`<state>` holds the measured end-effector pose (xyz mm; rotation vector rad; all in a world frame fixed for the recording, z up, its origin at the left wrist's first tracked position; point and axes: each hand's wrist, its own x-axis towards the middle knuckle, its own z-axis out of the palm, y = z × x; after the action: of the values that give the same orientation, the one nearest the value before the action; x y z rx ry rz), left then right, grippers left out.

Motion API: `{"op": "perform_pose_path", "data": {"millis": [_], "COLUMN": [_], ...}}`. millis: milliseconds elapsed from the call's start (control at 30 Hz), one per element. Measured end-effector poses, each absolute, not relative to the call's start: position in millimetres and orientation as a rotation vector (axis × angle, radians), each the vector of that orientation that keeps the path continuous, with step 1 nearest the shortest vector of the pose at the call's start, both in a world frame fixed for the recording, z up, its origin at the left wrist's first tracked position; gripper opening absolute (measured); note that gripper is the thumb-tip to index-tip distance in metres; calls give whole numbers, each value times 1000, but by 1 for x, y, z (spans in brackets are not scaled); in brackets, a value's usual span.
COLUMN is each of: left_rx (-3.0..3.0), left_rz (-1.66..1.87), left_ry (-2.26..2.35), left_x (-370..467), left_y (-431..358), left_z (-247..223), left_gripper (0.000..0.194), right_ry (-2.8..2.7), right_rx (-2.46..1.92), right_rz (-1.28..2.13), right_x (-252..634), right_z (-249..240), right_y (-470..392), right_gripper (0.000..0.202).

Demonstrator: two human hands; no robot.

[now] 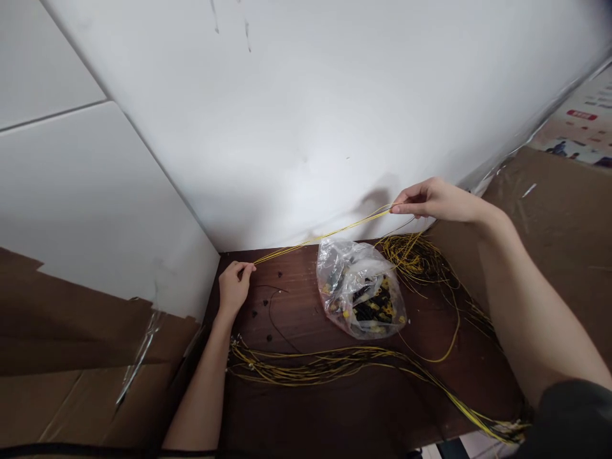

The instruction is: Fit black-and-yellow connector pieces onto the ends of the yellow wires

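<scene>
Several thin yellow wires (321, 237) run stretched between my two hands above the back of the dark brown tabletop (306, 411). On the left, my left hand (236, 287) pinches one end of them, low near the back corner. Higher up on the right, my right hand (421, 199) grips the other end between thumb and fingers. Below the wires sits a clear plastic bag (358, 290) with small black and yellow parts inside. A tangled coil of yellow and black wires (411, 255) lies beneath my right hand.
A long bundle of yellow and black wires (329, 368) crosses the front of the table. Small black pieces (269, 338) lie left of the bag. White panels (296, 127) rise behind and to the left; brown cardboard (540, 210) stands at the right.
</scene>
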<state>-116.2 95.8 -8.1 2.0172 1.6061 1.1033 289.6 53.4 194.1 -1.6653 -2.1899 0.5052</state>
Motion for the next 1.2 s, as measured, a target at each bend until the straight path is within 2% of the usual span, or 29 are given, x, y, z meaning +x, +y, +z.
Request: {"op": "perform_pose_path", "data": {"millis": [133,267,400,600,800,1033,1100,1200], "left_rx": [2023,2010,2002,1960,1920,1916,1918,1917], "left_rz": [1112,1100,1130,1143,1102,1007,989,949], "left_ry": [1606,1621,1651,1715,1790,1861,1878,1906], "left_x": [-116,-118,-123,-127,-125,-126,-126,-128], "left_y": [96,97,99,101,104,105,106,107], "left_z": [-9,-10,-12,-15,-15,-11,-10,-8], "left_gripper": [30,30,30,31,32,33,34,35], "right_ry": [-2175,-2053,-1665,-1228,-877,-496,-305,-202], "right_rx": [-1637,-1635,-1551,-1262,-1044,-388,-234,-234], "right_rz": [448,735,1000,1166,1376,1755,1725,1663], "right_x": [289,288,296,314,324,341,342,343], "right_z": [200,212,222,226,184,118,110,97], "right_y": [59,57,54,44,26,-15,-29,-39], "right_gripper": [33,33,47,37,32,50,48,44]}}
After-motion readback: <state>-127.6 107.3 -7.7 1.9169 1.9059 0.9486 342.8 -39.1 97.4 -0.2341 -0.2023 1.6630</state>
